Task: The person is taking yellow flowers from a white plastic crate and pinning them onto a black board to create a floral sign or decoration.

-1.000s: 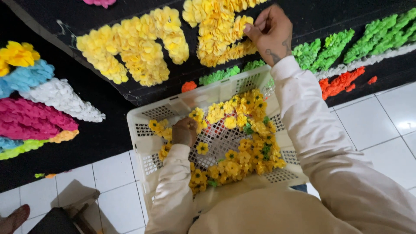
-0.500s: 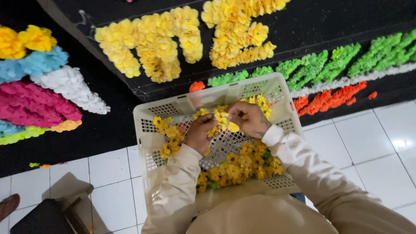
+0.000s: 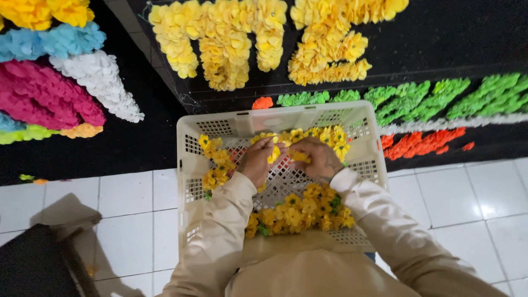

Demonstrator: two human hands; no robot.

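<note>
I see both hands inside the white basket (image 3: 190, 165), at its 12 o'clock end. Left hand (image 3: 256, 162) and right hand (image 3: 319, 158) have fingers closed on one yellow flower (image 3: 273, 154) between them.

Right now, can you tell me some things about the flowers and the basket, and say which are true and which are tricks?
1. Both hands are inside the white plastic lattice basket. True: the left hand and right hand meet over its middle.
2. The small yellow flowers in the basket are blue. False: they are yellow with bits of green.
3. The basket stands on the white tiled floor. True.
4. The row of green paper flowers lies on the white tiles. False: it lies on the black mat.
5. The fingers pinch a yellow flower. True.
</note>
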